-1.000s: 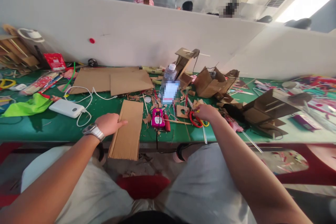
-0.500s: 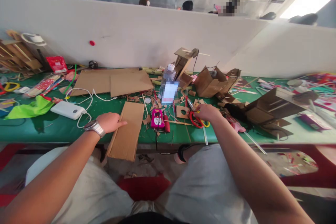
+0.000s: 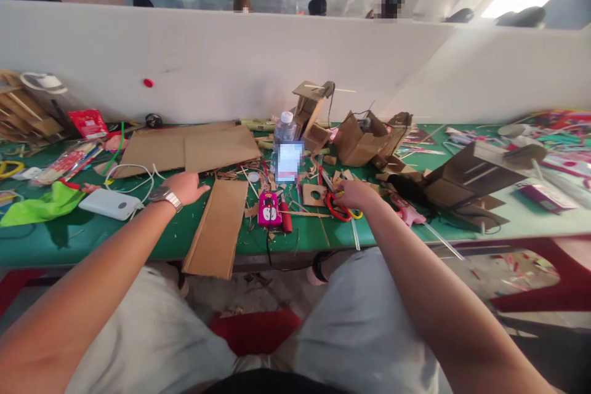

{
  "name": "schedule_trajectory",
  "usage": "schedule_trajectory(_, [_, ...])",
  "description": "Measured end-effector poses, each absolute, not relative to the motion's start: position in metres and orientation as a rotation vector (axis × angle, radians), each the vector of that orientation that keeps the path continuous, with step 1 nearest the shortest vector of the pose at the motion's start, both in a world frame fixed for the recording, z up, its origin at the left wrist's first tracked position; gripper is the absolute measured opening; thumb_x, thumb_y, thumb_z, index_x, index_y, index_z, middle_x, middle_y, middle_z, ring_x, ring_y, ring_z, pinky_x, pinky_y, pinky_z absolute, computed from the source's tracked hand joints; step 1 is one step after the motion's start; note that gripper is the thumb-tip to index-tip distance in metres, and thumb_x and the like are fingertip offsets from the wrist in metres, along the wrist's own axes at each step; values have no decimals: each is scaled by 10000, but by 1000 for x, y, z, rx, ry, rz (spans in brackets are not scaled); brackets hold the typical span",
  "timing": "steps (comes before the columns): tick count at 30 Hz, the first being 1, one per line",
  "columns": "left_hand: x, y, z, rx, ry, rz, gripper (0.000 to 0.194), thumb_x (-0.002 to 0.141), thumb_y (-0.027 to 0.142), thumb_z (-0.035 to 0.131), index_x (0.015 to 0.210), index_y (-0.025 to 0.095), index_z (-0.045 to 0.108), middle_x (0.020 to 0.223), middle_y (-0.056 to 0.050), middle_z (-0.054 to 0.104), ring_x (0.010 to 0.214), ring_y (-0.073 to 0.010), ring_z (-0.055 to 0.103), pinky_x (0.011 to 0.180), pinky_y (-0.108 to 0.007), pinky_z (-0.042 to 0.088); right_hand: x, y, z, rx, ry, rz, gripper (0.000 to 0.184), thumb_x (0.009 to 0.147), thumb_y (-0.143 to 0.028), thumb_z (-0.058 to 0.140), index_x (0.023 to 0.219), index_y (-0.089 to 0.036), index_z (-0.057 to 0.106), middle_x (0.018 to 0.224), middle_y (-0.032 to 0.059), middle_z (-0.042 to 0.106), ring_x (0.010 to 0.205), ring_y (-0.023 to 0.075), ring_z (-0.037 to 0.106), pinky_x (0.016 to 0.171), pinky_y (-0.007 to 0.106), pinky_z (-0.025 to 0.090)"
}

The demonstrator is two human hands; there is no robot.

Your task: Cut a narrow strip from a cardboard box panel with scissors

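Observation:
A folded cardboard strip [image 3: 217, 228] lies across the front edge of the green table, its near end jutting past the edge. Just beyond its upper left side is my left hand [image 3: 187, 189], holding nothing, with the thumb apart from the fingers and a metal watch [image 3: 168, 196] on the wrist. My right hand [image 3: 357, 195] is closed on the scissors [image 3: 338, 208], whose handles are red and yellow; their blades point away from me. Close to the scissors lies a small cardboard piece with a round hole [image 3: 314, 194]. A pink car-shaped device [image 3: 269, 209] sits between the hands.
A water bottle [image 3: 285, 127] stands behind a lit phone [image 3: 289, 161]. Large cardboard sheets [image 3: 221, 144] lie at the back, and cardboard constructions [image 3: 471, 175] stand to the right. A white power bank [image 3: 111, 203] with a cable is on the left. Scraps litter the green table [image 3: 152, 240].
My left hand has come off the cardboard strip and moved up and left. My right hand still grips the scissors in about the same place. The view has shifted slightly.

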State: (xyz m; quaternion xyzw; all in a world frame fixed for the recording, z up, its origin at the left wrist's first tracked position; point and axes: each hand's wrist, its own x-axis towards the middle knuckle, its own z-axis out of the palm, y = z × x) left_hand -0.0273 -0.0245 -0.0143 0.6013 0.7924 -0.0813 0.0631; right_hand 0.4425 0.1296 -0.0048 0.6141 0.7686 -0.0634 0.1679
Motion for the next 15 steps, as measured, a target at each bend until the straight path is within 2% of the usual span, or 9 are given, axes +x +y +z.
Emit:
schedule_trajectory(3, [-39, -15, -23, 1852, 2541, -121, 601, 954, 558, 501, 1312, 125, 714, 1402, -267, 684, 1346, -458, 564, 1049, -508, 442, 445, 130, -4, 1754, 2191, -185, 522, 846, -376, 747, 1337, -200, 739, 1272, 162, 773, 1173, 334, 726, 889, 350, 542])
schedule_trajectory(6, [-44, -7, -34, 1869, 2579, -29, 639, 965, 529, 494, 1452, 135, 622, 1445, -259, 655, 1370, -461, 541, 1070, -538, 439, 445, 132, -4, 1767, 2182, -191, 507, 877, -428, 723, 1326, -194, 743, 1288, 166, 769, 1194, 338, 722, 904, 358, 542])
schedule_trajectory(10, [-48, 5, -47, 1856, 2564, 50, 580, 964, 516, 520, 1398, 154, 652, 1382, -234, 702, 1314, -441, 608, 1046, -530, 478, 444, 134, -4, 1769, 2181, -198, 541, 903, -527, 694, 1327, -196, 742, 1318, 170, 759, 1207, 357, 717, 913, 383, 545])
schedule_trajectory(12, [-48, 11, -51, 1827, 2575, 83, 568, 936, 510, 567, 1337, 121, 671, 1335, -251, 718, 1269, -452, 638, 1012, -530, 505, 443, 135, -4, 1764, 2191, -200, 526, 907, -543, 688, 1310, -210, 754, 1309, 161, 764, 1203, 356, 719, 915, 386, 547])
schedule_trajectory(15, [-45, 13, -54, 1796, 2596, 141, 608, 896, 433, 619, 1358, 38, 614, 1302, -286, 711, 1239, -429, 665, 1003, -480, 526, 442, 135, -5, 1759, 2207, -197, 505, 904, -542, 697, 1287, -220, 769, 1278, 154, 778, 1188, 352, 728, 911, 382, 551])
